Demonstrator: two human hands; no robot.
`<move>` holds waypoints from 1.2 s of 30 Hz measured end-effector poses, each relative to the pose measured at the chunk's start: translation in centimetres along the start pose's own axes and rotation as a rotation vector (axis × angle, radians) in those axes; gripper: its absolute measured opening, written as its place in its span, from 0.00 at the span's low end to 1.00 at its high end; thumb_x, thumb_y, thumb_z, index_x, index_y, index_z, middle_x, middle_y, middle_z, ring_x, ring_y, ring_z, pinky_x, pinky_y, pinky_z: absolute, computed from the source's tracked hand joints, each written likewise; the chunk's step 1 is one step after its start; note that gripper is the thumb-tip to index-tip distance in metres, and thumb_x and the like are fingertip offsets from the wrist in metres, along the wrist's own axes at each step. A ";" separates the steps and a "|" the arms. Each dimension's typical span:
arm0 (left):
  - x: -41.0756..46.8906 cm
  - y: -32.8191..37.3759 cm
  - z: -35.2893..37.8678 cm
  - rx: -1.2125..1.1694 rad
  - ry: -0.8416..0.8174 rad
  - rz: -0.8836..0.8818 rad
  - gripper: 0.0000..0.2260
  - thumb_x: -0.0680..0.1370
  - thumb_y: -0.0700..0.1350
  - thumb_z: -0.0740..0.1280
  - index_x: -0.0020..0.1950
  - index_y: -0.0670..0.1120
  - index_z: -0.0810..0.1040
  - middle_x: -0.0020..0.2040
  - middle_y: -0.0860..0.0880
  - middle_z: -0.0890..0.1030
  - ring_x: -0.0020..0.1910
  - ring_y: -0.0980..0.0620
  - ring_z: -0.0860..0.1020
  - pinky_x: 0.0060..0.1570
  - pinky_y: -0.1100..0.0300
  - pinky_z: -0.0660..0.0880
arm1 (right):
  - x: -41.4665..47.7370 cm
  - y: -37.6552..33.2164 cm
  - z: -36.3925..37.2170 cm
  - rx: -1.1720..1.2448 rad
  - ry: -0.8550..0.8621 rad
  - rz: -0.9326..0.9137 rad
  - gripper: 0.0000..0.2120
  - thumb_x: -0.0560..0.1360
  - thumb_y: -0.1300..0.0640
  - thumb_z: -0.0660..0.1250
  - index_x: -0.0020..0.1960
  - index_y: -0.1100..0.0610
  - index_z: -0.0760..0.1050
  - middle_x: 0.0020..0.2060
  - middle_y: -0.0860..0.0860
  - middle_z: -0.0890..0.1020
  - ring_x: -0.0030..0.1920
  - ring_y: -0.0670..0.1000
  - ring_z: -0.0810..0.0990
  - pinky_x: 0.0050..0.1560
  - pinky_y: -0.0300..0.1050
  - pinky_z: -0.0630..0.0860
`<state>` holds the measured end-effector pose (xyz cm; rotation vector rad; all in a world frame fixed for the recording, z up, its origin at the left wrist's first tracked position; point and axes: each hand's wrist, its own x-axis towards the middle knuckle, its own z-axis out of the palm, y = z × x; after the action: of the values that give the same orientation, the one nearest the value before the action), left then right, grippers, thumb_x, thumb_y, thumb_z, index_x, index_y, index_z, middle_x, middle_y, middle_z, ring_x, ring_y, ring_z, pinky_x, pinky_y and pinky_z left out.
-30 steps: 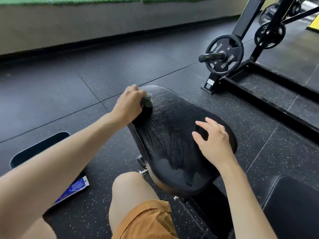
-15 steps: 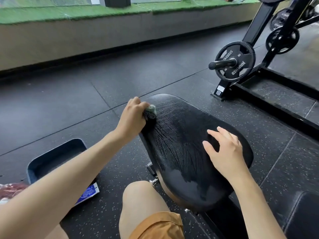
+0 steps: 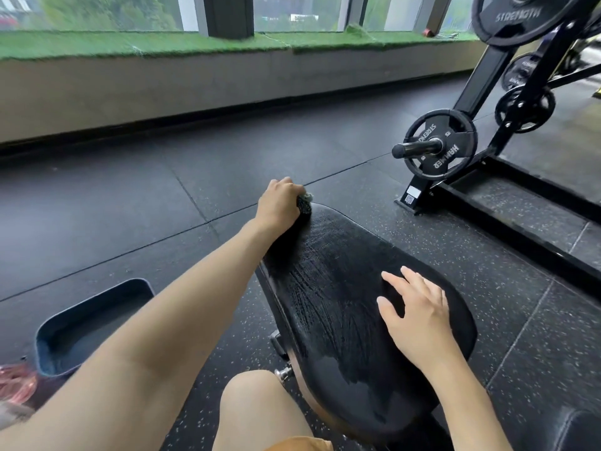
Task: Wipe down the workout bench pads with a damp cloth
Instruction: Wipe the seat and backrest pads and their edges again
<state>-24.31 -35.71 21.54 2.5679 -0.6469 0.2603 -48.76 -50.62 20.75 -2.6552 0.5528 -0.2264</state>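
Cloth (image 3: 305, 202): clenched in the grip of the left hand (image 3: 279, 203) at the far tip of the bench pad (image 3: 341, 288), mid-frame, likely for scrubbing the edge.
Right hand (image 3: 418, 309): released, fingers flat on the pad, lower right, probably steadying it.

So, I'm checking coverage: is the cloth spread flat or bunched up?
Bunched up. Only a small wad of the cloth shows, gripped in the left hand at the far edge of the bench pad.

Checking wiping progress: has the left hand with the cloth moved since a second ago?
Yes. The left hand, gripping the cloth, slid along the bench pad to its far end.
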 end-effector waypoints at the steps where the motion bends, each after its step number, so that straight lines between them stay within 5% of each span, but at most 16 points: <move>1: 0.5 0.1 0.0 0.003 -0.019 0.021 0.22 0.72 0.30 0.58 0.59 0.45 0.80 0.56 0.43 0.77 0.58 0.41 0.70 0.54 0.48 0.73 | 0.1 0.0 -0.1 0.001 -0.009 -0.007 0.21 0.78 0.52 0.63 0.71 0.49 0.69 0.73 0.50 0.65 0.74 0.53 0.56 0.75 0.54 0.48; 8: 0.3 -4.3 -2.6 -0.227 -0.088 -0.044 0.21 0.69 0.25 0.60 0.56 0.40 0.82 0.55 0.42 0.82 0.56 0.46 0.78 0.51 0.67 0.69 | 0.3 0.0 -0.7 0.039 -0.020 -0.042 0.21 0.79 0.51 0.62 0.71 0.48 0.68 0.74 0.50 0.63 0.75 0.51 0.54 0.76 0.52 0.45; 11: -3.2 -6.5 -3.5 -0.290 0.024 -0.043 0.21 0.68 0.23 0.63 0.54 0.40 0.83 0.49 0.42 0.82 0.51 0.43 0.79 0.48 0.61 0.73 | 0.9 -0.3 -1.0 0.025 -0.017 -0.036 0.21 0.79 0.51 0.63 0.71 0.49 0.69 0.74 0.51 0.64 0.75 0.52 0.55 0.75 0.54 0.47; 15: -11.5 -4.3 -3.1 -0.267 0.160 0.162 0.26 0.65 0.22 0.59 0.54 0.43 0.83 0.42 0.50 0.76 0.43 0.43 0.74 0.41 0.55 0.70 | 0.5 -0.6 -0.7 0.002 -0.021 -0.034 0.21 0.79 0.52 0.63 0.71 0.50 0.70 0.73 0.53 0.65 0.74 0.54 0.57 0.75 0.56 0.50; 20: -17.8 -1.4 -3.9 -0.155 -0.054 0.538 0.26 0.66 0.30 0.53 0.57 0.43 0.80 0.43 0.47 0.76 0.43 0.48 0.69 0.44 0.61 0.69 | 0.0 -0.6 -0.8 0.134 0.062 0.039 0.18 0.78 0.57 0.64 0.68 0.54 0.73 0.75 0.57 0.59 0.75 0.55 0.55 0.73 0.50 0.54; 25: -15.6 0.3 -3.4 -0.051 0.067 0.056 0.20 0.68 0.28 0.60 0.56 0.39 0.79 0.45 0.40 0.74 0.46 0.40 0.72 0.45 0.43 0.74 | -0.3 1.1 -1.4 0.239 0.196 0.330 0.19 0.78 0.62 0.61 0.69 0.54 0.72 0.75 0.59 0.59 0.74 0.58 0.57 0.70 0.50 0.59; 29: -21.6 7.0 -2.5 -0.114 -0.137 0.666 0.22 0.68 0.35 0.49 0.53 0.40 0.79 0.43 0.44 0.74 0.41 0.46 0.70 0.41 0.57 0.67 | 0.3 2.0 -1.7 0.512 0.249 0.521 0.25 0.75 0.63 0.62 0.71 0.52 0.68 0.70 0.53 0.69 0.69 0.55 0.67 0.64 0.48 0.67; 31: -20.8 6.8 -3.0 -0.131 -0.239 0.763 0.23 0.67 0.35 0.48 0.53 0.40 0.79 0.42 0.45 0.74 0.40 0.47 0.69 0.41 0.59 0.66 | 0.4 2.2 -1.8 0.654 0.238 0.580 0.24 0.76 0.64 0.61 0.71 0.53 0.68 0.69 0.51 0.71 0.66 0.53 0.71 0.58 0.42 0.67; 36: -15.9 6.0 -2.0 -0.151 -0.116 0.434 0.24 0.63 0.31 0.53 0.52 0.39 0.81 0.44 0.42 0.73 0.43 0.41 0.72 0.42 0.46 0.74 | 0.0 3.2 -2.5 0.844 0.247 0.631 0.20 0.77 0.66 0.59 0.67 0.57 0.73 0.62 0.53 0.77 0.52 0.51 0.75 0.50 0.41 0.68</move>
<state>-41.20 -33.11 21.09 2.2880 -1.2194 0.1941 -50.47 -54.20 21.63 -1.5653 1.0557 -0.4688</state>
